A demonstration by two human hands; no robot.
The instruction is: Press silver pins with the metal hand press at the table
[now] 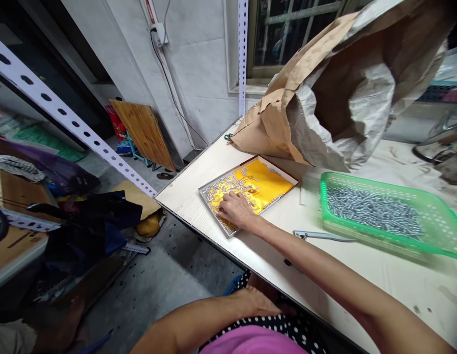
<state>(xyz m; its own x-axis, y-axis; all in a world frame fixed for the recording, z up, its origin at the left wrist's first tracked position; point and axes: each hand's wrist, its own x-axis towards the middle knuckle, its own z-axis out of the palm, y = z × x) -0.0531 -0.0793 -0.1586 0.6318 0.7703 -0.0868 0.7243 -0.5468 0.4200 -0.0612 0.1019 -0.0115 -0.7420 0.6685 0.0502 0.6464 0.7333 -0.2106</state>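
Note:
My right hand (236,209) reaches into a shallow tray (287,178) with a yellow bottom, its fingers curled down among small silvery metal pins (230,186). Whatever lies between the fingertips is hidden under the hand. Pins cover mostly the left part of the tray, with a few along its right edges. My left hand (263,296) rests low at my lap beside the table edge; its fingers are out of sight. To the right, a green plastic basket (326,211) holds a heap of similar metal pieces (376,211).
A grey metal hand tool (322,236) lies on the white table (364,275) between tray and basket. Behind them leans a large open brown paper sack (272,123). Green-handled scissors (228,136) lie by its corner. A perforated metal post (84,132) slants down to the table's left corner.

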